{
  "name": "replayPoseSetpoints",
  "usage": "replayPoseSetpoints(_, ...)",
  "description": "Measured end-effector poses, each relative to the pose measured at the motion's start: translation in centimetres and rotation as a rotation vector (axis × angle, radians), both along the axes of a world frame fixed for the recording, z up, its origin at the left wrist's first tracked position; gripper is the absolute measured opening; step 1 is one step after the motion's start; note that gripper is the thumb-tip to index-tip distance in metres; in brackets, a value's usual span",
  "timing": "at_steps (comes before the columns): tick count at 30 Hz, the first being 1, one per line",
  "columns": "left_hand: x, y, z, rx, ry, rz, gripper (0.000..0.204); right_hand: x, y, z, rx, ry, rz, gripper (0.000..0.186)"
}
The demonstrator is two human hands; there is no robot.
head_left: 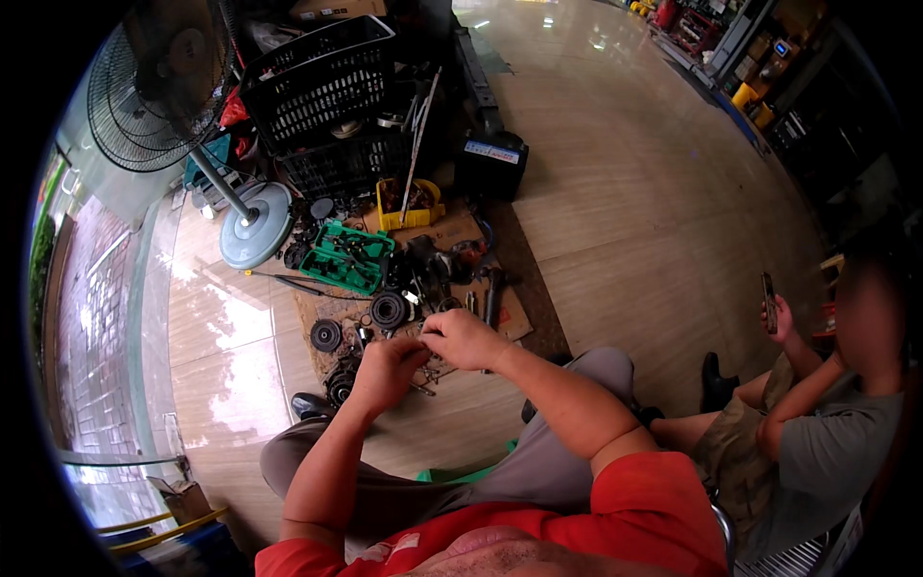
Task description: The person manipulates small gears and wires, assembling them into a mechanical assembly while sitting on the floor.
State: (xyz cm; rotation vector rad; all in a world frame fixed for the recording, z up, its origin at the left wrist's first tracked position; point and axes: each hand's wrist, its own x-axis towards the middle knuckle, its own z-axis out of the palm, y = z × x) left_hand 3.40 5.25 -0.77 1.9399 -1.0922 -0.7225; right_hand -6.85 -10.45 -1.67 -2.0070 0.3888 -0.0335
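My left hand (pixel 386 370) and my right hand (pixel 463 339) meet fingertip to fingertip above a greasy cardboard sheet (pixel 332 306). Both hands are closed in a pinch; whatever small thing lies between the fingers is hidden. Just beyond them sits a round dark pulley-like part (pixel 388 310), with a second ribbed disc (pixel 327 335) to its left. An open green tool case (pixel 348 258) full of dark pieces lies farther off. Past my right hand are a dark metal housing (pixel 433 262) and a black-handled power tool or similar long part (pixel 494 296).
A yellow bin (pixel 411 213) of parts, stacked black crates (pixel 322 87) and a black battery (pixel 491 163) stand at the back. A pedestal fan (pixel 252 226) is at the far left. On the right a seated person (pixel 827 452) holds a phone (pixel 768 302).
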Motion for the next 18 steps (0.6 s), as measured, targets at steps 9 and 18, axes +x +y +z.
replayPoseSetpoints(9, -0.6, -0.5, 0.5, 0.02, 0.024, 0.171, 0.019, 0.3, 0.6, 0.2, 0.068, -0.134, -0.145, 0.02)
replayPoseSetpoints(18, -0.3, -0.9, -1.6, -0.125, 0.264, 0.33, 0.018, 0.2, 1.5, 0.5, 0.175, -0.201, -0.166, 0.021)
